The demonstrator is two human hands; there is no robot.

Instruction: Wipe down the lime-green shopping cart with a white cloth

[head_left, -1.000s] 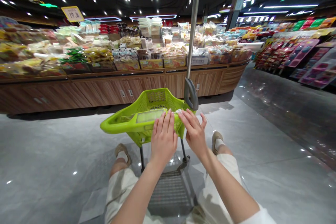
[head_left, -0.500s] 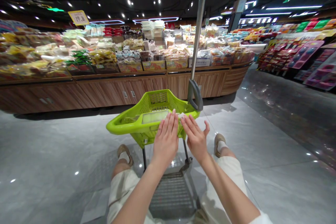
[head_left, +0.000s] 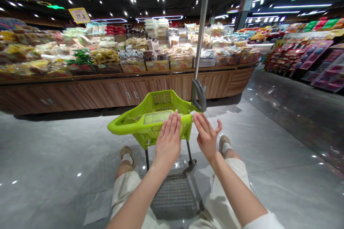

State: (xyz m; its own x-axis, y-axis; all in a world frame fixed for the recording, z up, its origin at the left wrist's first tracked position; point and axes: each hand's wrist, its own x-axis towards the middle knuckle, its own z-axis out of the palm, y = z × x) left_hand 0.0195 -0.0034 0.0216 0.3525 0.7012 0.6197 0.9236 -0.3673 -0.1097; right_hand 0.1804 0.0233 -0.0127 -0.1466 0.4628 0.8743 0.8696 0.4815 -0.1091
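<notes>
A lime-green shopping cart stands right in front of me, its plastic basket on thin metal legs. My left hand lies with straight fingers across the near rim, just right of a clear flat panel set in it. Farther right on the same rim, my right hand presses a small white tissue under its fingertips, with the little finger lifted away. Most of the tissue is hidden under the fingers. A grey loop-shaped holder and a tall metal pole rise at the cart's right corner.
Beyond the cart runs a long wooden display counter heaped with packaged snacks. A yellow-edged price sign stands above it. Racks of bagged goods are at the right. My legs and shoes straddle the cart on the glossy grey floor.
My right hand has slid right along the rim with the tissue, toward the grey holder, widening the gap between my hands. The left hand stays nearly in place.
</notes>
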